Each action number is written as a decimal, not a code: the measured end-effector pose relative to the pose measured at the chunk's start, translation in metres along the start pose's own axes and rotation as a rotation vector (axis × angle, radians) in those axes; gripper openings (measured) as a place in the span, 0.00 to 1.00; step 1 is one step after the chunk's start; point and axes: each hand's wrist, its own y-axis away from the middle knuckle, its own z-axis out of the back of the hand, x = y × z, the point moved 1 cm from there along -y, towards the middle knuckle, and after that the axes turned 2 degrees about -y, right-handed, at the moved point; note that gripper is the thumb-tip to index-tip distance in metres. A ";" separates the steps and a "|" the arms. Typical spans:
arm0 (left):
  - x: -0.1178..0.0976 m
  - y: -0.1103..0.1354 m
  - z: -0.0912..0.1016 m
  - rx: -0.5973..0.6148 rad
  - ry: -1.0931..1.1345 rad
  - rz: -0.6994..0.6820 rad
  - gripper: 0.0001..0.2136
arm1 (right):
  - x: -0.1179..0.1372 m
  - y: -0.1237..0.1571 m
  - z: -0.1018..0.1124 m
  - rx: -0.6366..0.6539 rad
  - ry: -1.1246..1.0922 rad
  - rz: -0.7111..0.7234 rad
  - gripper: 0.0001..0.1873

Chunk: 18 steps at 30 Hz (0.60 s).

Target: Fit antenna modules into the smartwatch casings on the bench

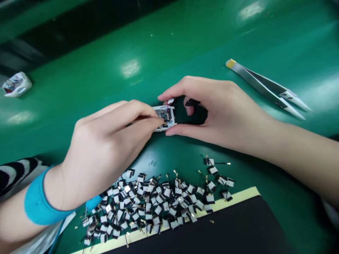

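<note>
The white-framed circuit module (164,118) is held between both hands over the green bench (132,67), its components facing up. The left hand (111,141) closes its fingertips on the module's 9 o'clock end; the right hand (212,113) brackets the 3 o'clock end between thumb and forefinger. Both appear clamped, though the fingers partly hide the contact. Holding by the frame edges keeps skin off the exposed board. Wire-lead tabs (150,204) lie at 6 o'clock; steel tweezers (265,86) lie at 2 o'clock.
</note>
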 end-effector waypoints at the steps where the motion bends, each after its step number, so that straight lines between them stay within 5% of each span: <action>1: 0.000 0.000 0.000 0.019 0.002 0.020 0.10 | 0.000 0.000 0.000 -0.001 0.013 0.002 0.25; 18: 0.001 0.001 -0.001 0.004 -0.073 -0.057 0.09 | -0.001 -0.001 0.000 -0.015 -0.008 -0.022 0.24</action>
